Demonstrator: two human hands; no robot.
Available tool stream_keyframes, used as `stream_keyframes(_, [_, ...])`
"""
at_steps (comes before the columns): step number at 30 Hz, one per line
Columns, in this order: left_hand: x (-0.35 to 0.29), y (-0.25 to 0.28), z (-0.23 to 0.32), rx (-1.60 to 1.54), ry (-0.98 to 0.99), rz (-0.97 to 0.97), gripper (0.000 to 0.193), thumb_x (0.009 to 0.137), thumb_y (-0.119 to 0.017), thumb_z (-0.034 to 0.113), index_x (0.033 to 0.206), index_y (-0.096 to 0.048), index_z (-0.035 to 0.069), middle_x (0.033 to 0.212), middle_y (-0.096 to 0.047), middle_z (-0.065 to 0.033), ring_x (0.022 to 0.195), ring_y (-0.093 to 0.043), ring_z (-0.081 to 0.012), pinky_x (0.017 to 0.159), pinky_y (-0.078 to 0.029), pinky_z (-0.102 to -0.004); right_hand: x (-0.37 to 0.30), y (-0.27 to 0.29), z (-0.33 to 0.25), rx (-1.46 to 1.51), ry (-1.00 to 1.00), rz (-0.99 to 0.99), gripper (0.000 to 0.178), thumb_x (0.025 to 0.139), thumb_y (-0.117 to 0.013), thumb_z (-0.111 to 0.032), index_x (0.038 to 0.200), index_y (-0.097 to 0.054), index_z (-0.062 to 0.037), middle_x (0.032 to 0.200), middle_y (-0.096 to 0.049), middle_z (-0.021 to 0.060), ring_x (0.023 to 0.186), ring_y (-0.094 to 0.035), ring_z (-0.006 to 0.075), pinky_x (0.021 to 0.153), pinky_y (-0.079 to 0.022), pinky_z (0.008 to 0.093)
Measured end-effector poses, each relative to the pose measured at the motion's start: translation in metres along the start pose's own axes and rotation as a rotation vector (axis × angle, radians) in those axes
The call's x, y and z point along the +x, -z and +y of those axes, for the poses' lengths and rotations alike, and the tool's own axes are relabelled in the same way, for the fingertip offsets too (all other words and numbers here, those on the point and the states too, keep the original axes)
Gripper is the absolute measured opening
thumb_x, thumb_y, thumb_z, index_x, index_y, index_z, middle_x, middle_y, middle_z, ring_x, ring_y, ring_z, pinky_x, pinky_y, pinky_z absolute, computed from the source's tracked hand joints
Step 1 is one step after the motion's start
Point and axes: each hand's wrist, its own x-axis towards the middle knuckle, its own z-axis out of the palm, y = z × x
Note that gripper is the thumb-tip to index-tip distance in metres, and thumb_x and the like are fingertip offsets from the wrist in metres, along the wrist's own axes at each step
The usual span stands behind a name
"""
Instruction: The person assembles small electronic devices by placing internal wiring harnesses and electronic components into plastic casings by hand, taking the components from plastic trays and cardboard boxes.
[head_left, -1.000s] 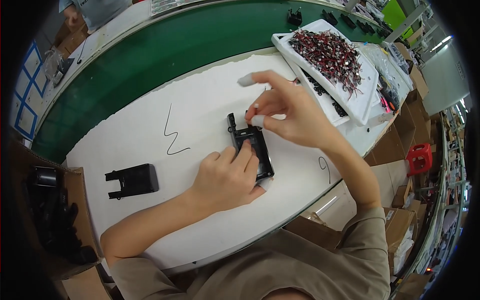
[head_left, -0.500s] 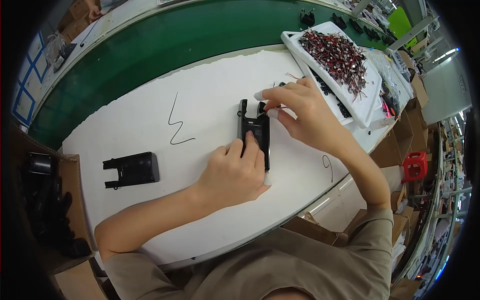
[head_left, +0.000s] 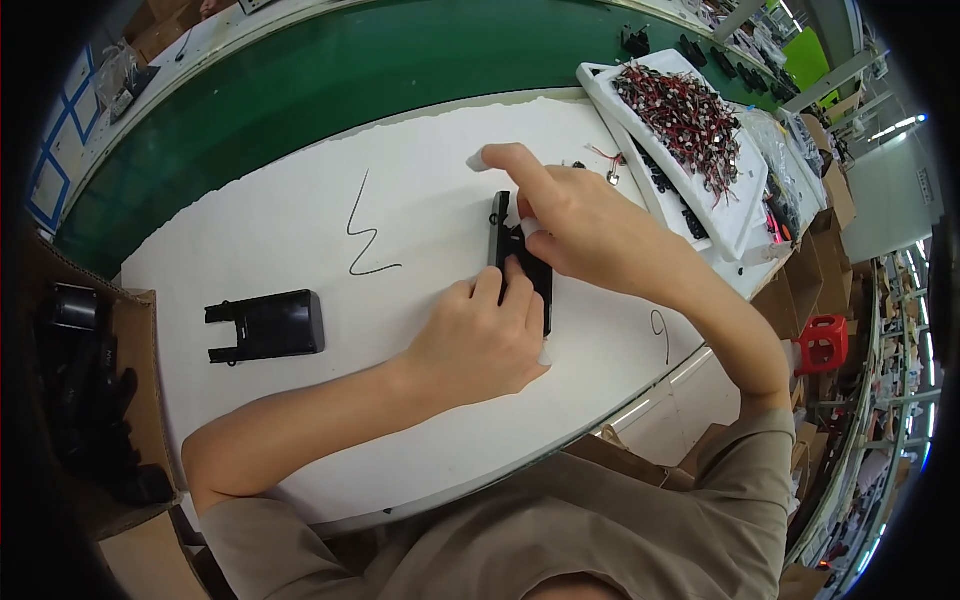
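Observation:
A black plastic housing (head_left: 541, 287) with two prongs at its far end lies on the white sheet in front of me. My left hand (head_left: 487, 335) is closed round its near part, with fingertips on its upper face. My right hand (head_left: 590, 222) is over the forked end. Its thumb, in a white finger cot, presses into the gap there, while the index finger, also covered, points away to the left. Whatever sits under the thumb is hidden, as are the other right fingers. A second, similar black housing (head_left: 272, 326) lies at the left with nobody touching it.
A white foam tray (head_left: 735, 232) heaped with red and black wired parts (head_left: 680, 120) rests on another tray at the far right. One small wired part (head_left: 612, 176) lies beside them. A cardboard box (head_left: 147, 350) of black parts stands left. Behind runs a green surface (head_left: 400, 80).
My right index finger has lifted off the forked end and stretched out leftward, while the thumb presses down there. The left hand still holds the housing. The whole view has shifted slightly.

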Motion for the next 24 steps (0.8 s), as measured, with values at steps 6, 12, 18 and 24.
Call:
stream_keyframes(6, [0.0,0.001,0.0,0.009,-0.01,0.038,0.05,0.048,-0.075,0.04,0.071,-0.061,-0.003,0.082,-0.061,-0.0187,0.061,-0.047,-0.0184,0.043,-0.038,-0.0246,0.003,0.009,-0.005,0.005,-0.004,-0.036,0.063,0.065,-0.055,0.009,0.122,-0.034,-0.0092,0.071,-0.057,0.0129,0.067,-0.059,0.0309,0.061,-0.046,0.038])
stream_keyframes(12, [-0.001,0.002,0.001,0.013,-0.012,0.021,0.049,0.05,-0.074,0.04,0.07,-0.062,-0.002,0.082,-0.061,-0.0194,0.06,-0.047,-0.0185,0.043,-0.037,-0.0248,0.004,0.004,-0.008,0.007,-0.06,-0.084,0.063,0.064,-0.054,0.011,0.121,-0.034,-0.0095,0.07,-0.057,0.0131,0.068,-0.059,0.032,0.061,-0.045,0.0392])
stream_keyframes(18, [-0.001,-0.001,0.0,0.029,-0.012,0.031,0.048,0.051,-0.074,0.04,0.069,-0.062,-0.002,0.082,-0.061,-0.0199,0.061,-0.048,-0.0187,0.044,-0.04,-0.025,0.005,0.006,-0.011,-0.047,-0.024,-0.075,0.056,0.065,-0.054,0.01,0.116,-0.036,-0.0042,0.065,-0.056,0.0152,0.064,-0.058,0.0345,0.058,-0.045,0.0415])
stream_keyframes(24, [-0.001,0.002,0.001,0.023,-0.001,0.026,0.046,0.05,-0.073,0.038,0.069,-0.061,-0.002,0.081,-0.06,-0.02,0.061,-0.049,-0.02,0.045,-0.04,-0.0255,0.008,-0.002,-0.009,-0.074,0.026,-0.028,0.055,0.064,-0.052,0.01,0.115,-0.039,-0.007,0.073,-0.057,0.0158,0.068,-0.057,0.0345,0.061,-0.045,0.0405])
